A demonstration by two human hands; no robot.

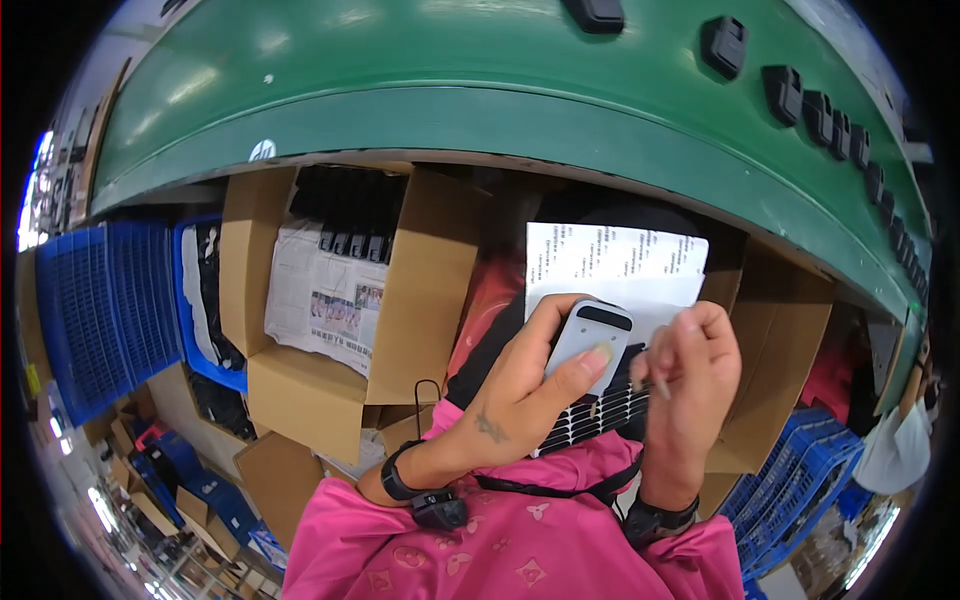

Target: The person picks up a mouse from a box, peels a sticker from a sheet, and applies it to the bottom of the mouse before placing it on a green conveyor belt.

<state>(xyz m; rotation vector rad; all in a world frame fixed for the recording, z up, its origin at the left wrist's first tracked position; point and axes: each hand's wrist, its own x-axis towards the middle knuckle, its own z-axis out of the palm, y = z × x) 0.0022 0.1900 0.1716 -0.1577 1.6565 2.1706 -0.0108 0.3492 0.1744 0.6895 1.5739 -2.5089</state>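
Observation:
My left hand (525,385) grips a small white handheld device (588,342) with a dark window at its top, thumb pressed on its face. Behind it I hold a white printed paper sheet (612,270). My right hand (690,385) is closed with fingers curled, pinching a thin stick-like item beside the device; a black ridged part (598,412) lies under both hands. Both wrists wear black bands. I wear a pink top.
A green conveyor belt (450,90) curves across the top, carrying several black parts (785,92) on the right. Below it stands an open cardboard box (340,300) lined with newspaper and holding black items. Blue crates (95,310) sit left and lower right; another box (780,350) is right.

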